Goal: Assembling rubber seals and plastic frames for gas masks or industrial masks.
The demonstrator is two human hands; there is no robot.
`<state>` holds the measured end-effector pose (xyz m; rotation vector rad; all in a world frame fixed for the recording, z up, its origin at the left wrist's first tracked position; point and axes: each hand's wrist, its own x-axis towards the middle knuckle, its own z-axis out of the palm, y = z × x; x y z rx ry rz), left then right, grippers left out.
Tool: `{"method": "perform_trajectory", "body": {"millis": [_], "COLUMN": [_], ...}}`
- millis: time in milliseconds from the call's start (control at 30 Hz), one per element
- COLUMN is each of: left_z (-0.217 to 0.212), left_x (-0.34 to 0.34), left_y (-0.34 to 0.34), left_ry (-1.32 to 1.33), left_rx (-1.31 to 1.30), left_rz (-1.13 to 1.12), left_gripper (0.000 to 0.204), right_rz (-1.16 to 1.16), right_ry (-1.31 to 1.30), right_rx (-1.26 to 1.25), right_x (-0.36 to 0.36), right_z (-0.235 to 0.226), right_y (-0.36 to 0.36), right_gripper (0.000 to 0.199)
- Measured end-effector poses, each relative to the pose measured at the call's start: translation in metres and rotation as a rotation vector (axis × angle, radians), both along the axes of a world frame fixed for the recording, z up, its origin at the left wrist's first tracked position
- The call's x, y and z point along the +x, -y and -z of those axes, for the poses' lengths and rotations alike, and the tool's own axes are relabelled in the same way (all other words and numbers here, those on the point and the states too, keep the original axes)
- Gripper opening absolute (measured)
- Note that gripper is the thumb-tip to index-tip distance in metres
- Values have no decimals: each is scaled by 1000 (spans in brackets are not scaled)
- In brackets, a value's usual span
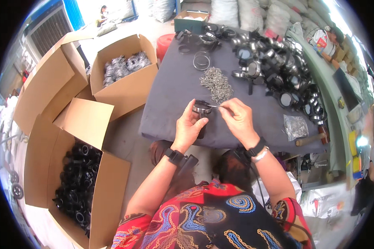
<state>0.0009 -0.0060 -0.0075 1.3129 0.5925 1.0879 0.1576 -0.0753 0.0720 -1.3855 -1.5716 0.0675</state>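
- From my remote seat I have the left hand [187,128] curled round a black part [202,116], thumb on the near side, fingers on the far side.
- That part sits directly in the grip, upright, over the near portion of the grey-covered table [164,112]; a shiny metal band [202,108] circles its upper end.
- I read the right hand [239,116] as a narrow pinch, thumb and fingertips on a thin metal piece [213,106] that points left toward the band; I cannot tell whether they touch.
- Just beyond the grip I see a loose pile of small metal pieces [217,85], and past that some metal rings [201,61].
- Farther out to the right of the grip, a large heap of banded black parts [274,66] spreads over the table.
- Right of both hands lie a clear bag [295,127] and a wooden handle [309,140].
- Well left of the grip, an open carton [112,191] holds more black parts.
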Motion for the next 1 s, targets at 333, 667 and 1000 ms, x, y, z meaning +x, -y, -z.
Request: {"method": "perform_trajectory", "body": {"millis": [333, 667, 1000], "left_z": [-2, -2, -6], "left_x": [-3, -2, -6], "left_y": [0, -2, -2], "left_ry": [-108, -114, -198], "left_rx": [70, 41, 56], "left_rz": [-25, 2, 11], "left_gripper": [75, 62, 53], "right_rz": [-104, -141, -168], "right_ry": [84, 147, 345], "right_rx": [81, 42, 76], "right_x": [-11, -13, -11], "right_z": [44, 36, 32], "right_y": [-45, -40, -37], "right_gripper": [8, 6, 10]}}
